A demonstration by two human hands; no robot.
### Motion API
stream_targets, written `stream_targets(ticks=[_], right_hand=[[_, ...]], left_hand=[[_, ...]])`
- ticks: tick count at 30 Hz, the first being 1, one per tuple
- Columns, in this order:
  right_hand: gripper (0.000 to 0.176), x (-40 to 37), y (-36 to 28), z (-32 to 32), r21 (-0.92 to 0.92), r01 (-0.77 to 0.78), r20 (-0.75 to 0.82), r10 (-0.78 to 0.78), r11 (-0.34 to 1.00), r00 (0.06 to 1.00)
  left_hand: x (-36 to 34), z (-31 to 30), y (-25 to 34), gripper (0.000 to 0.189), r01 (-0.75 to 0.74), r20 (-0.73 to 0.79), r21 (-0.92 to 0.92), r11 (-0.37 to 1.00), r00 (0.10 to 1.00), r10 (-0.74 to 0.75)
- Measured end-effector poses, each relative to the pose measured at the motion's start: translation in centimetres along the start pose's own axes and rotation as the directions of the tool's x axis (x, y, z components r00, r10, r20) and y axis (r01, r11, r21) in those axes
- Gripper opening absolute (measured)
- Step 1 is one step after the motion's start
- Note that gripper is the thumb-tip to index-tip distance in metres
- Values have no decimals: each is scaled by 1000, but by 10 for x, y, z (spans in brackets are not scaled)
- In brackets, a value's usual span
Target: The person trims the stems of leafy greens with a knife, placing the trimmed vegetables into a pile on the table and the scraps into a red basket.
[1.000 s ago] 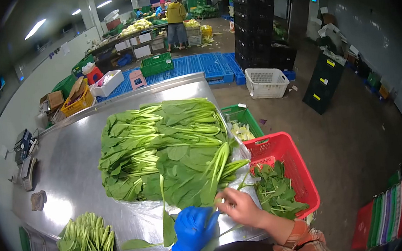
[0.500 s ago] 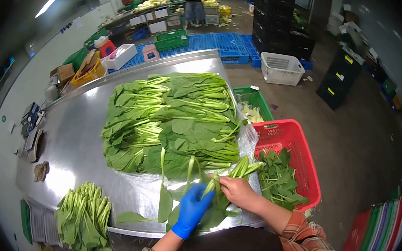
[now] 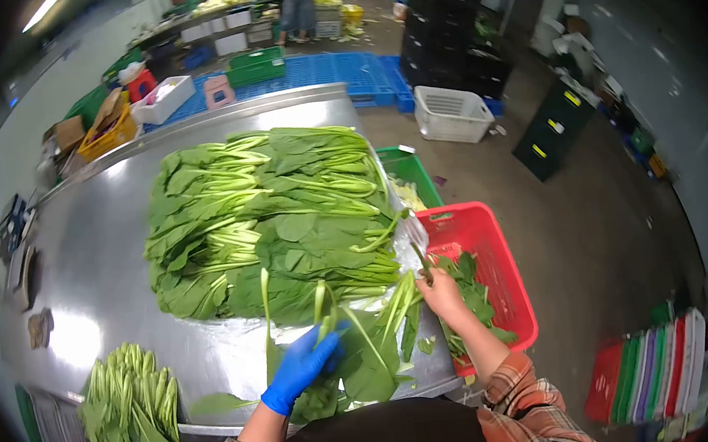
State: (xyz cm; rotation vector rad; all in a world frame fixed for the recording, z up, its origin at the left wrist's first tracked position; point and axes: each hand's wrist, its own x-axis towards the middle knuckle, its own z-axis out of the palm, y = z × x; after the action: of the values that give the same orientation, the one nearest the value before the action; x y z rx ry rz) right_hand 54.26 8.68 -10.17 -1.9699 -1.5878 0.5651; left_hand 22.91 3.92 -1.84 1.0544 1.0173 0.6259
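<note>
My left hand [image 3: 301, 364], in a blue glove, is closed around a stalk of leafy greens [image 3: 322, 309] at the table's near edge. My bare right hand [image 3: 443, 293] is over the near rim of a red crate [image 3: 510, 278], its fingers pinched on a torn leaf [image 3: 421, 257] whose stem points up. Loose stalks [image 3: 398, 306] lie between my hands. Just beyond them spreads a large layered pile of greens [image 3: 286, 219] on clear plastic. Plucked leaves [image 3: 474, 295] lie inside the red crate.
A second bunch of greens [image 3: 133, 404] hangs over the left front edge of the steel table [image 3: 92, 246]. Behind the red crate stands a green crate [image 3: 417, 168] with pale scraps. Farther off are a white basket [image 3: 452, 118], blue pallets [image 3: 314, 71] and a person [image 3: 299, 5].
My right hand has left the stalk beside my left hand and moved right to the red crate, carrying a leaf. My left hand keeps hold of the stalk. The view has shifted slightly.
</note>
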Motion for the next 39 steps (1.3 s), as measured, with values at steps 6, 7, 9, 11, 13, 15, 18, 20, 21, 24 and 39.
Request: stream_targets(ticks=[6,7,9,11,13,15,18,20,21,24,39], right_hand=[[44,42,32,38,11,52,72,-53,999,996],[45,45,37,40,123,65,76,-75,990,994],[38,32,3,6,372,-234,283,130,898,950],[40,22,5,-4,573,-289,426,23,767,905],[40,8,-14,-26,692,-295,480,-114,659,870],[44,-11,-36,-50,729,-294,502,-192,618,843],[44,-29,-52,-66,738,-345,579,-281,580,766],[36,-39,-55,-70,769,-289,559,-380,571,737],[35,-36,-51,-74,755,-256,561,-393,603,729],[36,-22,-42,-71,588,488,151,-680,645,717],[38,-36,-28,-76,596,-1,377,-279,803,883]], left_hand=[[-1,21,-11,27,-269,-197,518,812,886,420],[-4,25,-11,28,-265,-235,622,737,834,499],[-12,45,3,34,-133,-232,905,405,643,730],[-18,64,17,26,-164,-382,783,599,633,673],[-16,82,10,22,-227,-514,421,878,738,437],[-4,99,7,30,-199,-440,465,862,793,421],[20,117,5,34,-314,-318,691,651,677,664],[24,120,12,35,-255,-286,671,696,777,561],[28,116,7,35,-220,-292,625,749,824,486],[30,116,14,33,-214,-285,560,800,858,428],[45,108,23,35,-43,-133,575,817,980,145]])
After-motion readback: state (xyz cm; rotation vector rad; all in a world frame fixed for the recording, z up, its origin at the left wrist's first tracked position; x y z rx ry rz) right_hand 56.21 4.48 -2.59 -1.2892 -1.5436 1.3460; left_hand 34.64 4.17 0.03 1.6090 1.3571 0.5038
